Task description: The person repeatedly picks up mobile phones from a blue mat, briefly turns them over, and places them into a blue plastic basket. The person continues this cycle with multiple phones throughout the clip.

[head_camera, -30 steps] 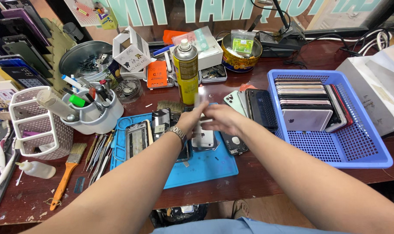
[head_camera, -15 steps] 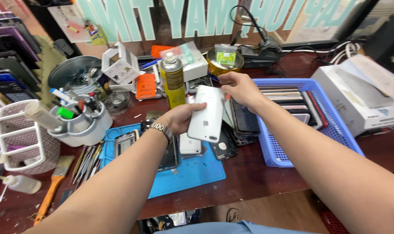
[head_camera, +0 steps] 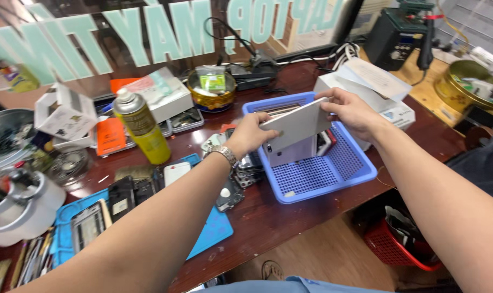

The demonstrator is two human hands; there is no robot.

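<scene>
White phone (head_camera: 296,125) sat pinched between my left hand (head_camera: 252,133) and right hand (head_camera: 350,108) above the blue basket (head_camera: 333,179); next, I judged, lowering it gently among the stacked phones (head_camera: 290,154).

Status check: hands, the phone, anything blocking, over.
Left hand and right hand both gripping the white phone. Phone tilted, above the blue basket. More phones standing in the basket underneath; nothing else in the way.

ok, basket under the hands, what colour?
Blue perforated plastic basket, clearest in the head view.
</scene>
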